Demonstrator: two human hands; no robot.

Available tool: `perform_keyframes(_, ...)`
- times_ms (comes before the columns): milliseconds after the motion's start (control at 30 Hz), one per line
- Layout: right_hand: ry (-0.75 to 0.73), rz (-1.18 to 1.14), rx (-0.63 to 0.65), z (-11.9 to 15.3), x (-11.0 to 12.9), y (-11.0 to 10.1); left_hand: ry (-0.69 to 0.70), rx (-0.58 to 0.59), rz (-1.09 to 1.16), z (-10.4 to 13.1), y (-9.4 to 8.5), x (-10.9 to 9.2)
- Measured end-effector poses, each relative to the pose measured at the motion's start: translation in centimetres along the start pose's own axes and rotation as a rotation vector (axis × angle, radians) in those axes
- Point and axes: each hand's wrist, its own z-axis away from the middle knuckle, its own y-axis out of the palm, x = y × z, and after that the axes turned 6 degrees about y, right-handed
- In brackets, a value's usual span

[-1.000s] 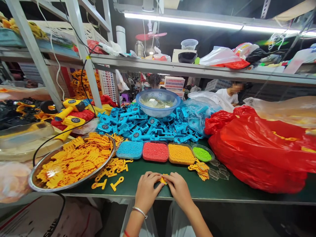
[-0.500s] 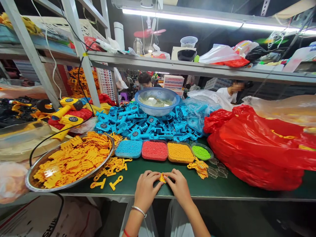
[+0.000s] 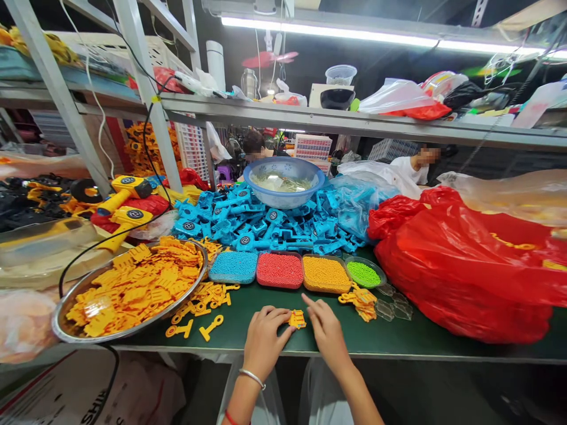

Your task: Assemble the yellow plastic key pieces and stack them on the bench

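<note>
Low over the green tabletop, my left hand (image 3: 267,333) pinches a small orange plastic piece (image 3: 297,319) by its left side. Tiny coloured spots show on the piece. My right hand (image 3: 326,333) is just to the right of it, apart from it, with the index finger stretched toward the trays and nothing seen in its fingers. Beyond the hands stand trays of blue beads (image 3: 233,267), red beads (image 3: 280,270) and yellow beads (image 3: 326,274), and a round dish of green beads (image 3: 363,274).
At left a metal bowl (image 3: 204,260) holds many flat orange pieces, with orange T-shaped parts (image 3: 211,328) beside it. Blue plastic housings (image 3: 274,219) are heaped behind the trays, under a blue basin (image 3: 283,198). A large red bag (image 3: 456,271) lies right. Two people are in the background.
My right hand has let go of the orange piece and moved slightly right, its index finger extending. My left hand still holds the piece, now more exposed.
</note>
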Motion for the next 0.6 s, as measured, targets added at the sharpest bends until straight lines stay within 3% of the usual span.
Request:
perform_keyframes(100, 0.048, 0.026, -0.227, -1.3, -1.2, -3.3, -0.007, 0.016, 0.002, 0.0, -0.2, -0.1)
perform_keyframes(167, 0.074, 0.190, -0.289, -3.1, -2.7, -6.7, -0.006, 0.022, 0.003, 0.0, -0.2, -0.1)
perform_keyframes(233, 0.168, 0.430, -0.232, -5.3, -4.8, -10.1, -0.004, 0.023, 0.002, 0.0, -0.2, -0.1)
perform_keyframes(333, 0.274, 0.679, 0.016, -8.8, -7.8, -13.5, -0.012, 0.021, 0.000, 0.0, -0.3, -0.2)
perform_keyframes(467, 0.263, 0.696, 0.220, -11.8, -10.2, -13.8, -0.015, 0.020, 0.006, 0.0, -0.4, -0.2)
perform_keyframes(600, 0.262, 0.690, 0.306, -12.7, -11.2, -12.7, -0.007, 0.017, -0.006, 0.0, -0.4, -0.2)
